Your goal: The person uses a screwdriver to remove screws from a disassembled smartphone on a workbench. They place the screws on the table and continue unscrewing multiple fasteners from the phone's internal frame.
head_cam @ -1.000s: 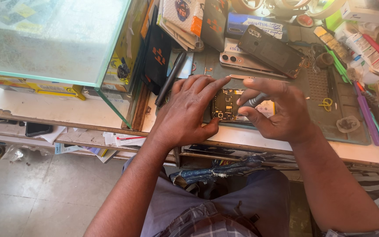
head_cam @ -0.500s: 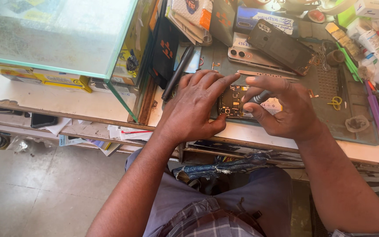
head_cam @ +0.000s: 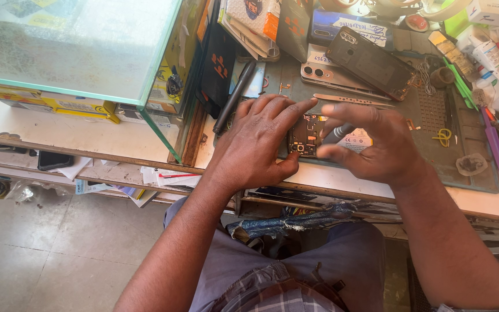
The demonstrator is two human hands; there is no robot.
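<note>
An opened phone (head_cam: 305, 136) with its circuit board showing lies on the grey work mat (head_cam: 428, 124). My left hand (head_cam: 255, 144) presses down on its left side, the index finger stretched across the top edge and the thumb at the lower edge. My right hand (head_cam: 365, 144) holds a small grey-handled screwdriver (head_cam: 339, 134) with its tip on the board. A battery with a white and yellow label (head_cam: 358, 140) shows between my right fingers.
A dark phone back cover (head_cam: 371, 60) and a pinkish phone (head_cam: 324, 75) lie beyond on the mat. Yellow tweezers (head_cam: 443, 136), pens and tools sit at the right. A glass display case (head_cam: 76, 46) stands at the left. A black stylus-like tool (head_cam: 235, 95) leans nearby.
The view has shifted slightly, so the bench sits a little lower in frame. My hands stay on the phone, with the right fingers adjusted around the screwdriver.
</note>
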